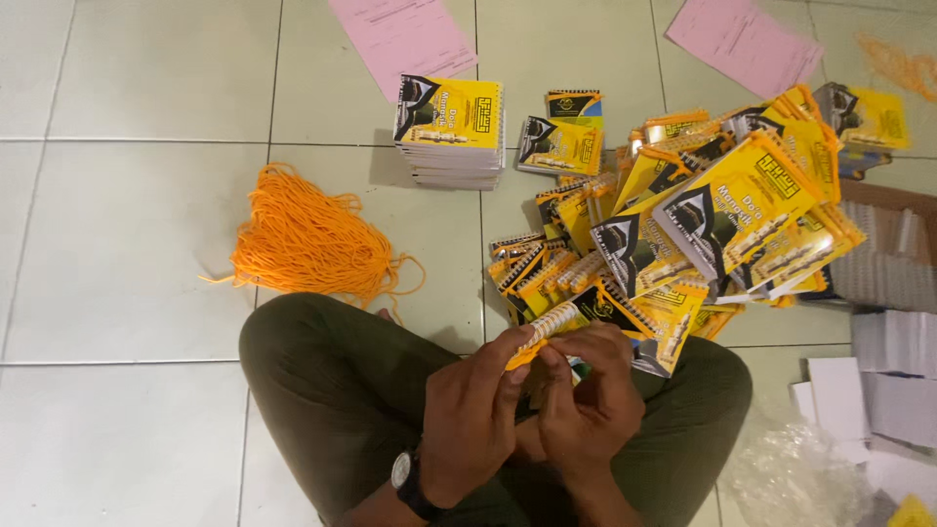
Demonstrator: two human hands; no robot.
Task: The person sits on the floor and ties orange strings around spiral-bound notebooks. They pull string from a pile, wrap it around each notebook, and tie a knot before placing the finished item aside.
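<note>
I sit cross-legged on a tiled floor. My left hand (475,410), with a watch at the wrist, and my right hand (590,395) meet over my lap and both grip one small yellow spiral-bound booklet (549,326), spine up, fingertips pinched at its lower edge. Just beyond my hands lies a loose heap of the same yellow booklets (683,224). A neat stack of booklets (450,132) stands further away on the floor.
A bundle of orange cord (310,239) lies left of my knee. Pink paper sheets (402,37) lie at the far edge. White paper stacks (893,376) and crumpled clear plastic (795,473) sit at the right.
</note>
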